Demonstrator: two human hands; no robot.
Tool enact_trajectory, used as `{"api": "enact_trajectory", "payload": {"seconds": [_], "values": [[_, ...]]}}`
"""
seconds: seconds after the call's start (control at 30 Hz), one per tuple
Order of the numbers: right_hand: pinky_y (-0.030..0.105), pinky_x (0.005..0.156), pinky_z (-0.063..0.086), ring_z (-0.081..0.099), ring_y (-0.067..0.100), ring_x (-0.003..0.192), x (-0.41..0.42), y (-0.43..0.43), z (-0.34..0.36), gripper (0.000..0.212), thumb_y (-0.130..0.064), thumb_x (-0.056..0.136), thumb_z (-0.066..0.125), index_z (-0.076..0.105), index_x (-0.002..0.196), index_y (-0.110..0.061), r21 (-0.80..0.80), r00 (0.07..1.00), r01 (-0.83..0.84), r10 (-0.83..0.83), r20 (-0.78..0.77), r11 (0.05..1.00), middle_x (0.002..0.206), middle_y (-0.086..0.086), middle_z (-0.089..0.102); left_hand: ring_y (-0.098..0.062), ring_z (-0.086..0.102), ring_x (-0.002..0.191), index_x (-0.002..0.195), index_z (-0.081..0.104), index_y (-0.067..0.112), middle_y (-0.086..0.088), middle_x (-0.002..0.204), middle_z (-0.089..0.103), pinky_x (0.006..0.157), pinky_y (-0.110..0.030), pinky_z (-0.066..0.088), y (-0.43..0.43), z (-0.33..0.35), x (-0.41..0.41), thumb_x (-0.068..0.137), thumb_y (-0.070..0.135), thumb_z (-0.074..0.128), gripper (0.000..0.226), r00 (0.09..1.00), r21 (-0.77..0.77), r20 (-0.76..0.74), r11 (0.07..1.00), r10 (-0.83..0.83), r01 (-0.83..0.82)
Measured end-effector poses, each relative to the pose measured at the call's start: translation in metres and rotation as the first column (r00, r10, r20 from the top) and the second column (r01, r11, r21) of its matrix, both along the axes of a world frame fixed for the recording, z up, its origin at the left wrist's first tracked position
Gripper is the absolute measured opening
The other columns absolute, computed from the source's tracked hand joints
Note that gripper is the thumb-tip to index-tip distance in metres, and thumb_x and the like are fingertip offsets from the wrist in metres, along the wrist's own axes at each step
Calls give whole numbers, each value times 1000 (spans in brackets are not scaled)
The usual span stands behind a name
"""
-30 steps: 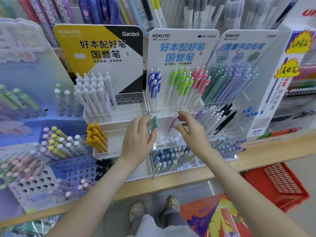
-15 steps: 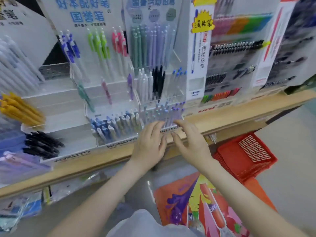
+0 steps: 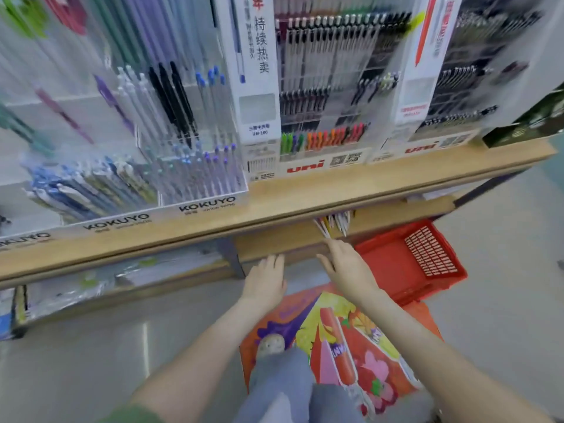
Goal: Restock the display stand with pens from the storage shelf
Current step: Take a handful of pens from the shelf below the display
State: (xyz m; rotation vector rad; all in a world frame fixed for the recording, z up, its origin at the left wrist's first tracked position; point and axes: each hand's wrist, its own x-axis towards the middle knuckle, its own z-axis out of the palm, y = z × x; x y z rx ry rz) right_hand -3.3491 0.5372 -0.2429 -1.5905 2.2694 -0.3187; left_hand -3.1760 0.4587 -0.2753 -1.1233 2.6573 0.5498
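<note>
Nearest, a multicoloured printed sheet [image 3: 338,337] lies on the floor. Above it, the left hand [image 3: 268,280] and right hand [image 3: 348,271] extend forward side by side, palms down, with fingers straight and holding nothing. A red slotted plastic basket [image 3: 409,264] sits just right of the right hand. The right fingertips [image 3: 329,243] lie just beside a bunch of loose pale pens [image 3: 334,222] on the lower wooden storage shelf [image 3: 283,242] — contact cannot be confirmed. Farther back, on the upper wooden shelf [image 3: 335,190], stands the clear acrylic display stand [image 3: 201,206] marked KOKUYO — its compartments hold blue, black and white pens.
</note>
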Motion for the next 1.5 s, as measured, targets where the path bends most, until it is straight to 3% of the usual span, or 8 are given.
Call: {"api": "enact_trajectory", "payload": {"seconds": [0.33, 0.5, 0.67, 0.87, 1.07, 1.3, 1.4, 1.5], "values": [[40, 86, 41, 48, 38, 113, -91, -55, -203, 44, -21, 97, 46, 38, 136, -2, 158, 999, 10, -16, 37, 987, 125, 21, 50, -28, 30, 136, 150, 19, 13, -9, 156, 21, 105, -38, 32, -40, -173, -94, 99, 35, 39, 59, 976, 38, -10, 975, 218, -218], [34, 98, 35, 41, 34, 125, -122, -103, -309, 53, -19, 98, 47, 28, 145, -5, -13, 980, -69, 70, 186, 998, 138, 21, 40, -31, 15, 144, 153, 9, 18, -9, 160, 6, 116, -41, 19, -73, -283, -133, 99, 47, 36, 67, 934, -22, -74, 936, 349, -352], [35, 115, 19, 19, 29, 142, -123, -151, -381, 59, -28, 98, 46, 21, 148, -9, -186, 976, -156, 180, 119, 970, 153, 15, 24, -32, 11, 144, 153, 8, 21, -11, 160, 1, 117, -43, 11, -113, -354, -156, 98, 54, 31, 69, 899, -184, -161, 883, 407, -433], [40, 115, 13, 17, 32, 140, -121, -196, -413, 65, -25, 94, 44, 14, 149, -8, -294, 979, -197, 173, -106, 935, 155, 15, 16, -29, -2, 146, 153, 2, 26, -10, 160, -3, 118, -51, -7, -140, -382, -154, 98, 56, 21, 66, 877, -296, -203, 827, 436, -479], [43, 107, 25, 21, 33, 134, -115, -232, -404, 62, -18, 92, 41, 16, 148, -3, -147, 919, -178, 111, -378, 973, 152, 13, 21, -25, -8, 147, 152, -6, 30, -8, 161, -4, 117, -50, -10, -139, -389, -151, 97, 58, 20, 67, 862, -293, -264, 816, 432, -498], [37, 106, 30, 34, 34, 126, -111, -230, -407, 56, 9, 85, 47, 38, 138, -7, -256, 966, -208, 156, -208, 944, 135, 18, 45, -22, 7, 148, 154, 5, 21, -7, 161, 10, 120, -40, 4, -132, -386, -156, 101, 38, 30, 61, 826, -304, -380, 787, 416, -537], [32, 88, 46, 50, 32, 116, -113, -225, -400, 48, 8, 88, 44, 47, 133, -8, -286, 987, -147, 160, 21, 947, 124, 18, 56, -22, 29, 141, 153, 16, 20, -3, 158, 23, 111, -29, 27, -123, -378, -161, 102, 29, 37, 56, 585, 55, -616, 770, 527, -635], [19, 80, 42, 58, 21, 109, -112, -203, -392, 40, 1, 90, 46, 57, 127, -13, -345, 941, -35, 147, 303, 938, 122, 8, 61, -14, 42, 132, 148, 31, 19, 1, 145, 44, 104, -22, 31, -120, -364, -168, 102, 24, 43, 48, 123, 606, -623, 576, 773, -549]]}}
